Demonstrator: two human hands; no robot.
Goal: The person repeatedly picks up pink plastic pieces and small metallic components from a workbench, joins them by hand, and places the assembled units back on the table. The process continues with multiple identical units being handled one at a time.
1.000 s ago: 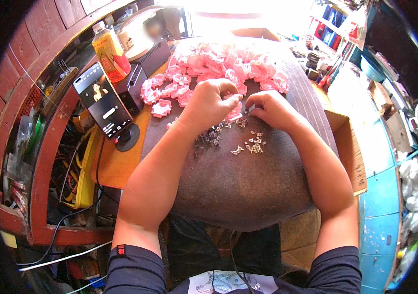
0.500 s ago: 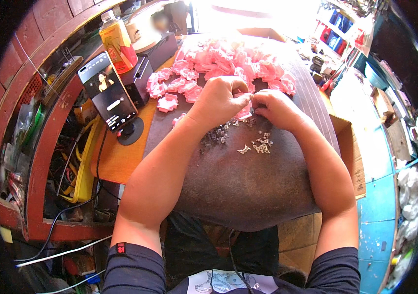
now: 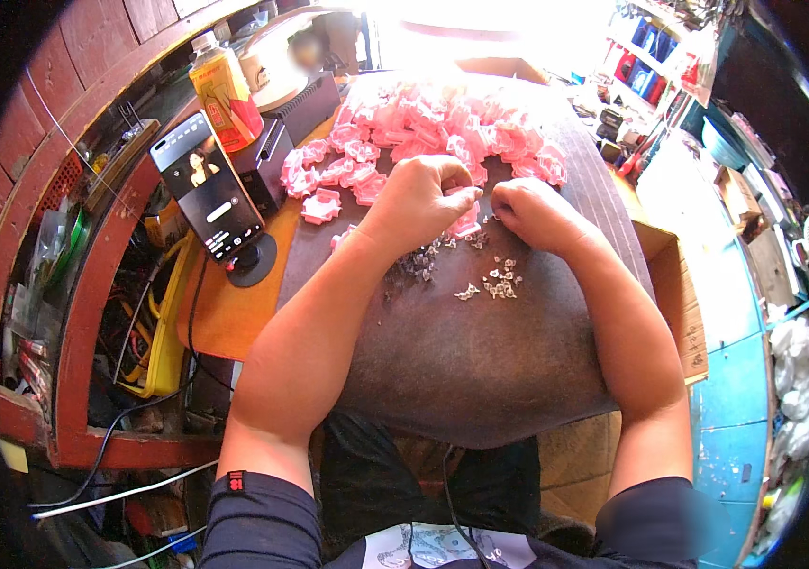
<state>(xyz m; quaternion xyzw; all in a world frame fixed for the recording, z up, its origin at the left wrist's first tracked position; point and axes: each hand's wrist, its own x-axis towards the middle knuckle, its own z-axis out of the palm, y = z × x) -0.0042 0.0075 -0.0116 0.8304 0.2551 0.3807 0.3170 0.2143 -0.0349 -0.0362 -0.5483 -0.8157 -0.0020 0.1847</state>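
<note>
Over the far middle of a dark brown work surface (image 3: 480,351), my two hands face each other with a small gap between them. My left hand (image 3: 426,196) is closed in a pinch; whatever its fingertips hold is too small to make out. Just below it lies a pink plastic piece (image 3: 466,223). My right hand (image 3: 537,216) has its fingers curled together, and what they may hold is hidden. Small clear plastic pieces (image 3: 503,280) lie scattered in front of the hands. A darker-looking cluster of such pieces (image 3: 417,264) sits beside my left wrist.
A large heap of pink plastic pieces (image 3: 423,119) covers the far part of the surface. At left, a lit phone (image 3: 207,190) stands on a round holder (image 3: 253,261), near a bottle (image 3: 224,90) and a dark box (image 3: 267,156). A cardboard box (image 3: 674,294) adjoins the right edge.
My hands have drawn slightly apart, so a gap now shows between the fingertips that were together. The small clear pieces lie much as before.
</note>
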